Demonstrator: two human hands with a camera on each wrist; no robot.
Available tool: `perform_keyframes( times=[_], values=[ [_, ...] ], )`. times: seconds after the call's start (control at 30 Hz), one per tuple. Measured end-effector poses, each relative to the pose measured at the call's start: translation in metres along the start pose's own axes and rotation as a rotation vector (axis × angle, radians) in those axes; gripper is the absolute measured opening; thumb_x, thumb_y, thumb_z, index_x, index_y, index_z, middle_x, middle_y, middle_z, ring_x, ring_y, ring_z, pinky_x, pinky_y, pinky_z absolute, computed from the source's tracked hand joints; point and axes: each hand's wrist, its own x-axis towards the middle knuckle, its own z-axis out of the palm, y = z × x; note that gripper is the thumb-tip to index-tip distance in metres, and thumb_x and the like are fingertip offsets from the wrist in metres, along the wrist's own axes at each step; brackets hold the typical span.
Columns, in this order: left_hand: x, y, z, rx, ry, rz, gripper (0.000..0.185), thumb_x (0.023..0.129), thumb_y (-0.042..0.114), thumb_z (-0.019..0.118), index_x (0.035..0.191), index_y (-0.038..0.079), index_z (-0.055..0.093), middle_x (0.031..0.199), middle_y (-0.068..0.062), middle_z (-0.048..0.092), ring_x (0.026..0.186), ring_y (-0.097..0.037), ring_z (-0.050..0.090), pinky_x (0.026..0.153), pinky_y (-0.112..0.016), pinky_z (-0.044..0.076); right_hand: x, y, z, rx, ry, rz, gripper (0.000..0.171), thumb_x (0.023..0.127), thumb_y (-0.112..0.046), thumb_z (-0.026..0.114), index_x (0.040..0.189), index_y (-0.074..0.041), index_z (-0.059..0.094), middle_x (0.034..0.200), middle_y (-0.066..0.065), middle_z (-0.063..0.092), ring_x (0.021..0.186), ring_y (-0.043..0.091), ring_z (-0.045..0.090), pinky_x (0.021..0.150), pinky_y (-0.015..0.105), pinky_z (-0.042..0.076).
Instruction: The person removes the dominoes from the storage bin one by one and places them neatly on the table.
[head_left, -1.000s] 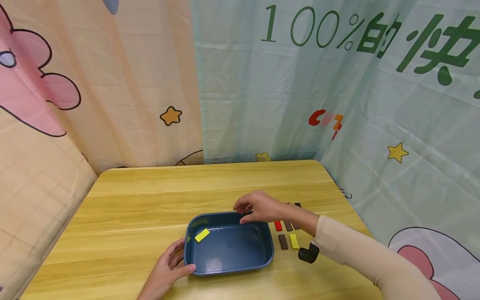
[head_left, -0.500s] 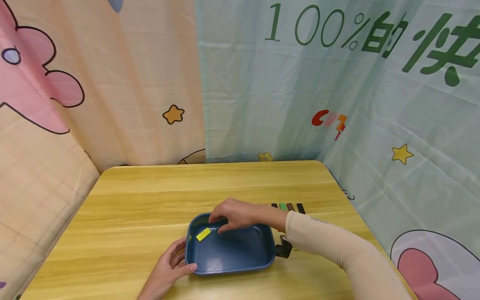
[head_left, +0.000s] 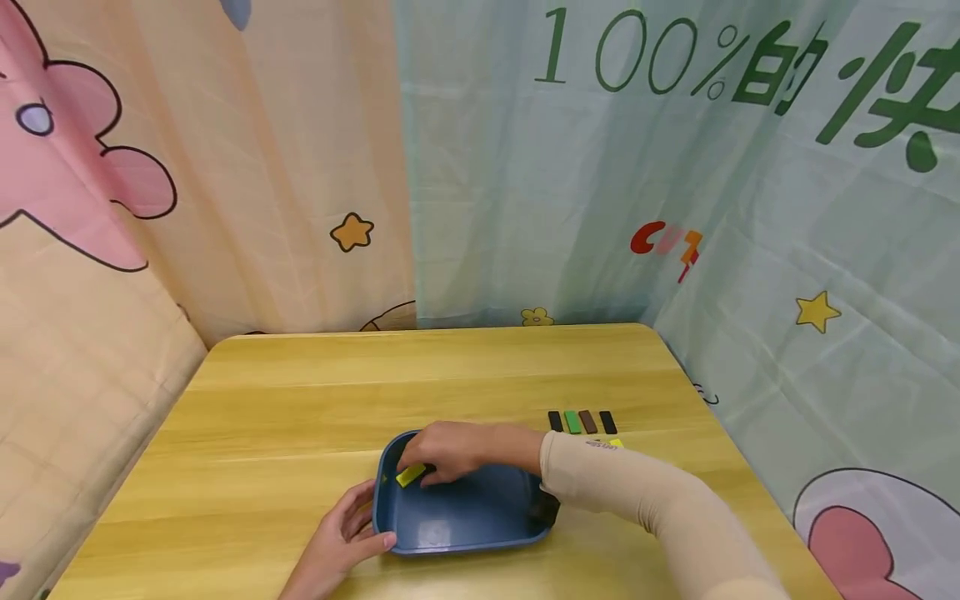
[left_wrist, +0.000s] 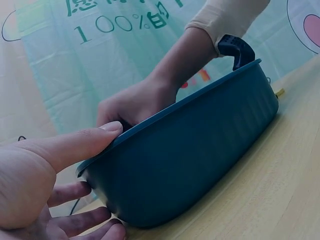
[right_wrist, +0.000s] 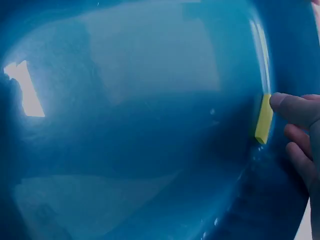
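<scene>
Left hand [head_left: 341, 533] braced against the near-left corner of the deep blue plastic tray [head_left: 480, 533] on the light wooden table [head_left: 285, 417], thumb hooked over the rim, other fingers [left_wrist: 80, 220] relaxed against the wall. Inside, at the far-left corner, small flat yellow rectangular block [head_left: 410, 476] touched by right hand [head_left: 450, 450], fingers [right_wrist: 295, 110] curled at its edge; firm pinch not confirmed. Best kept: tray steadied, block pinched by its long edges. Far right, row of small coloured blocks [head_left: 582, 422].
</scene>
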Motion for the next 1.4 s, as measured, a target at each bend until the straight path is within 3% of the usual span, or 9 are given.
perform_keyframes(
  times=[0.37, 0.57, 0.97, 1.13, 1.4],
  values=[
    [-0.002, -0.002, 0.001, 0.017, -0.011, 0.033, 0.078, 0.093, 0.003, 0.076, 0.154, -0.009, 0.030, 0.155, -0.032, 0.037, 0.140, -0.043, 0.043, 0.100, -0.024, 0.050, 0.016, -0.002, 0.012, -0.138, -0.085, -0.053, 0.036, 0.097, -0.018, 0.076, 0.132, -0.012, 0.070, 0.121, -0.004, 0.071, 0.110, 0.003, 0.063, 0.095, 0.012, 0.047],
    [0.000, -0.002, 0.002, 0.004, -0.012, 0.026, 0.078, 0.093, 0.004, 0.076, 0.155, -0.008, 0.030, 0.155, -0.031, 0.037, 0.140, -0.043, 0.043, 0.100, -0.025, 0.050, 0.018, -0.003, 0.014, -0.120, -0.059, -0.052, 0.024, 0.098, -0.009, 0.073, 0.122, -0.012, 0.075, 0.107, -0.005, 0.072, 0.094, 0.001, 0.062, 0.085, 0.010, 0.048],
    [-0.002, -0.003, 0.000, -0.016, -0.044, 0.035, 0.078, 0.096, 0.003, 0.072, 0.155, -0.013, 0.024, 0.156, -0.034, 0.034, 0.140, -0.043, 0.043, 0.100, -0.027, 0.051, 0.016, -0.004, 0.014, -0.067, -0.041, -0.062, 0.027, 0.094, 0.000, 0.067, 0.116, -0.011, 0.076, 0.099, -0.004, 0.070, 0.084, 0.002, 0.059, 0.070, 0.010, 0.046],
    [-0.003, -0.003, 0.001, -0.029, -0.051, 0.012, 0.079, 0.097, 0.005, 0.071, 0.157, -0.012, 0.022, 0.156, -0.035, 0.034, 0.140, -0.043, 0.044, 0.098, -0.030, 0.053, 0.011, -0.003, 0.010, 0.070, -0.004, -0.032, 0.028, 0.090, 0.001, 0.068, 0.114, -0.012, 0.077, 0.102, -0.006, 0.071, 0.080, 0.000, 0.056, 0.072, 0.008, 0.043],
    [-0.003, 0.000, 0.002, -0.031, -0.040, -0.001, 0.079, 0.097, 0.007, 0.073, 0.156, -0.012, 0.024, 0.155, -0.034, 0.035, 0.137, -0.042, 0.047, 0.097, -0.031, 0.054, -0.006, -0.002, 0.004, 0.413, 0.097, 0.066, 0.025, 0.090, 0.002, 0.068, 0.111, -0.008, 0.078, 0.095, -0.010, 0.072, 0.073, -0.006, 0.053, 0.070, 0.008, 0.047]
  ],
)
